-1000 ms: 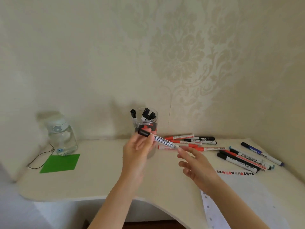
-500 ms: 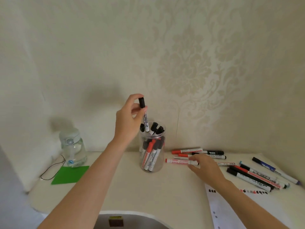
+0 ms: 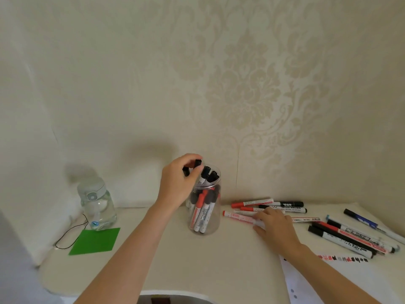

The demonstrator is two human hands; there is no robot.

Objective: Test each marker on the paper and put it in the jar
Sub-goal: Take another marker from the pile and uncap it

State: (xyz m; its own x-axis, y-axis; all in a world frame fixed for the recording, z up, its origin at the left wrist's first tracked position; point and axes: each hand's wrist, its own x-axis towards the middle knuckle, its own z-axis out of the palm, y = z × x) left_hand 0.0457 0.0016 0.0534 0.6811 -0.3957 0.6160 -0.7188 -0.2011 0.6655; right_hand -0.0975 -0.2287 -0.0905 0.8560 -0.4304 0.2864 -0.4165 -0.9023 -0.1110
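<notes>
Clear plastic jar [image 3: 208,218] on the bench receives the black-capped marker [image 3: 198,164] pinched by the left hand [image 3: 178,185]; release it upright. Right hand [image 3: 272,223] presses flat on a red marker [image 3: 238,216].

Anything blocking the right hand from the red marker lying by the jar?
Nothing visible does. The right hand already rests on the red marker, which lies apart from the jar on the table.

Clear glossy plastic jar [image 3: 213,218]; matt desk [image 3: 175,260].
</notes>
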